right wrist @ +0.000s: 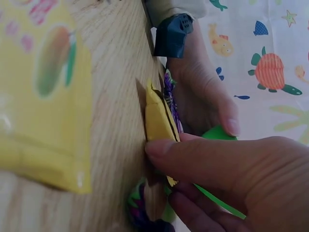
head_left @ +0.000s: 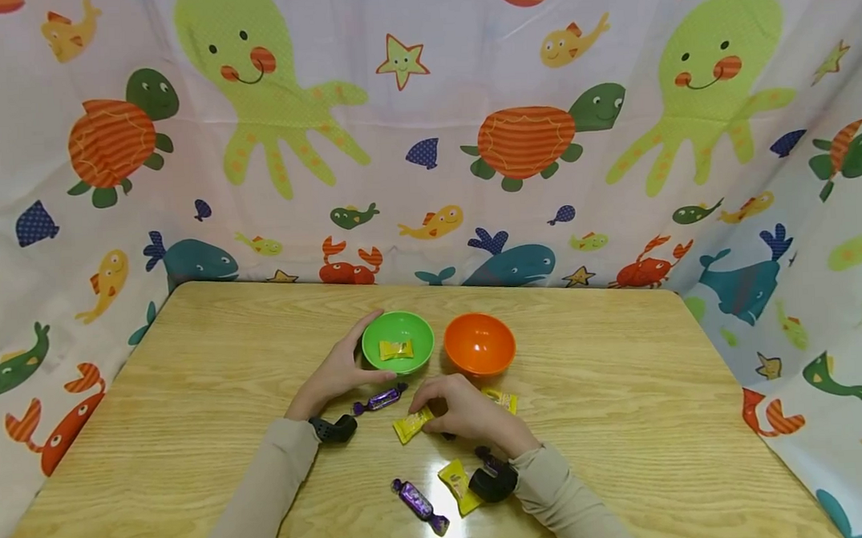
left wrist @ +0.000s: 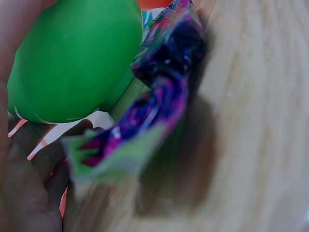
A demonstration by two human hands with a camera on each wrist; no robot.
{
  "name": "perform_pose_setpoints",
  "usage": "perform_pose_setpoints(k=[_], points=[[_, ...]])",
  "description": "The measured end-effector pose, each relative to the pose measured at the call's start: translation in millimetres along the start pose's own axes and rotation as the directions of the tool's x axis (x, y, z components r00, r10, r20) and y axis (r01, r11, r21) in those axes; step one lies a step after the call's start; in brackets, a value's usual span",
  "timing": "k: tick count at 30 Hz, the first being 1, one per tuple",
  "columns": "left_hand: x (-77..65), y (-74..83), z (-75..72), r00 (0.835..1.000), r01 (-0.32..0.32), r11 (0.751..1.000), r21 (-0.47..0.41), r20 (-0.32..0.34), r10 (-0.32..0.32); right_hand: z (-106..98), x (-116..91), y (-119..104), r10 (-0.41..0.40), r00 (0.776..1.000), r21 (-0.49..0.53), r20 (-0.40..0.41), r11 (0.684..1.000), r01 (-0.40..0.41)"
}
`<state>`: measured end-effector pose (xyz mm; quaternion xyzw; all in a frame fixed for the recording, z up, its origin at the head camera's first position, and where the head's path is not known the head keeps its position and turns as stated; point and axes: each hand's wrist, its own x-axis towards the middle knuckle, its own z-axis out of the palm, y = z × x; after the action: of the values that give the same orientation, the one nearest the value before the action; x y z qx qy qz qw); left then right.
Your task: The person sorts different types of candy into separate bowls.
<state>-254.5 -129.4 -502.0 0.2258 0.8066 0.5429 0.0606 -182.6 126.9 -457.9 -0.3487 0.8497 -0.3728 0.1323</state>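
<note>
A wood-grain table (head_left: 624, 389) carries a green bowl (head_left: 399, 328), an orange bowl (head_left: 480, 345) — plus purple sweets (head_left: 416, 501) and yellow sweets (head_left: 458, 488).

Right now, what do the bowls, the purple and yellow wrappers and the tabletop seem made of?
Green bowl and orange bowl: probably smooth plastic, given the even colour and glossy highlights.
Purple wrappers: shiny foil or metallic film, twisted at the ends.
Yellow wrappers: likely printed plastic film, slightly shiny.
Tabletop: wood or wood-look laminate; grain shows.

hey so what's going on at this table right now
A person's left hand holds the side of the green bowl, which has a yellow candy in it. Their right hand pinches another yellow candy, outside the bowls. An orange bowl stands beside the green one, and purple candies and more yellow ones lie on the table.
</note>
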Motion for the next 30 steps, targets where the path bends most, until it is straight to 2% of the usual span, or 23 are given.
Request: perform_pose_setpoints(k=[5, 11, 17, 26, 30], points=[[-0.1, -1.0, 0.2, 1.0, 0.01, 1.0, -0.002, 0.006, -0.01, -1, 0, 0, 0.0, 1.0, -0.025, -0.016, 1.0, 0.0], [-0.1, -1.5, -0.3, 1.0, 0.007, 1.0, -0.007, 0.003, -0.007, -9, -1, -2, -0.031, 0.997, 0.002, -0.064, 0.999, 0.032], [1.1, -2.0, -1.2, 1.0, 0.005, 1.0, -0.011, 0.007, -0.005, -21, 3, -14, -0.057, 0.991, 0.026, -0.125, 0.998, 0.06], [1.3, -4.2, -0.9, 1.0, -0.02, 0.998, -0.058, 0.021, 0.021, -36, 20, -25, -0.023, 0.968, 0.071, -0.249, 0.997, 0.042], [0.1, -3.7, -0.1, 1.0, -0.014, 0.999, -0.033, 0.018, 0.014, -37, 31, -22, 0.02, 0.957, 0.09, -0.29, 0.996, 0.006]])
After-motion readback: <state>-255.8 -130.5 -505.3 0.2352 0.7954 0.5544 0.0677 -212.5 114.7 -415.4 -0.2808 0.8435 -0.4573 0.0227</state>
